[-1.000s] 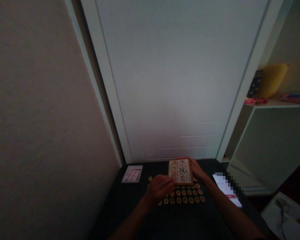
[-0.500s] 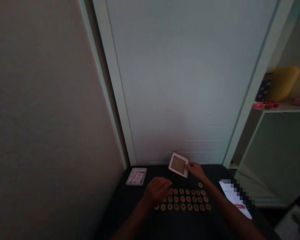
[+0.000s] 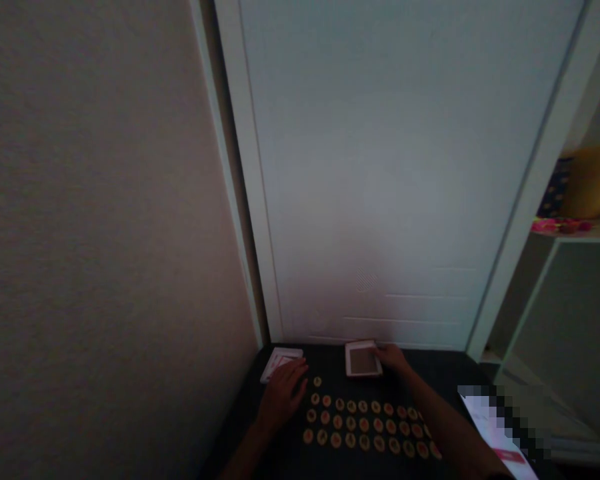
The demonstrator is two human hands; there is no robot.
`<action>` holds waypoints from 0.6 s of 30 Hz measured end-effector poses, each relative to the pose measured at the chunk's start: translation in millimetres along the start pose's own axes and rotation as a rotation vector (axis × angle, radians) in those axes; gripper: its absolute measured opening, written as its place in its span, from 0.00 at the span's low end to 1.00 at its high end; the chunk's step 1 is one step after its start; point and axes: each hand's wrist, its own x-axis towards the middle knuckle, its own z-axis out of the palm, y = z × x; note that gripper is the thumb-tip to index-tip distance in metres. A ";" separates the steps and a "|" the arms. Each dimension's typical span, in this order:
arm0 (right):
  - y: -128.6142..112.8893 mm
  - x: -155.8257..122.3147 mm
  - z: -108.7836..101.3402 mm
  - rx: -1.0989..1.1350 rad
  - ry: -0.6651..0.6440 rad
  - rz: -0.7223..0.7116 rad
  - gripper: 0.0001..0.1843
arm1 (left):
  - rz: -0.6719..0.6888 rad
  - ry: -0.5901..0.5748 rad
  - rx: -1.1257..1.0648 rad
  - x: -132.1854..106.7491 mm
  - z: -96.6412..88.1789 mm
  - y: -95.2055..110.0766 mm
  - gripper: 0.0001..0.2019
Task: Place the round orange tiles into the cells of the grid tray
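Note:
My right hand [image 3: 393, 358] is closed on the right edge of a shallow box [image 3: 350, 363] with a pale rim and a brown inside, near the far edge of the dark table. My left hand [image 3: 283, 392] has its fingers stretched out, over the near right part of a white box lid [image 3: 283, 353] with a pink pattern. Whether the fingers touch the lid, I cannot tell. Between my arms lie rows of small round game pieces [image 3: 364, 424], with red or dark marks. One piece [image 3: 317, 381] sits alone beyond the left end of the rows. My right forearm covers part of the right end.
A bright white and pink flat item [image 3: 500, 433], partly blurred out, lies at the table's right. A white panel [image 3: 370, 200] rises behind the table and a wall [image 3: 120, 233] stands to the left. Shelves [image 3: 580, 235] at right hold colourful things.
My right hand has lowered the box towards the table and levelled it. My left hand has moved left from the pieces to the lid, uncovering the left end of the rows.

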 end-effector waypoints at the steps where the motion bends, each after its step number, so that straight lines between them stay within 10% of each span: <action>1: 1.1 0.7 1.3 -0.017 -0.026 -0.002 0.16 | -0.025 -0.008 0.017 -4.6 2.0 -6.3 0.16; 18: -6.1 -30.0 38.6 -0.277 -0.145 -0.336 0.39 | -0.357 -0.244 0.180 -68.2 48.5 -58.1 0.24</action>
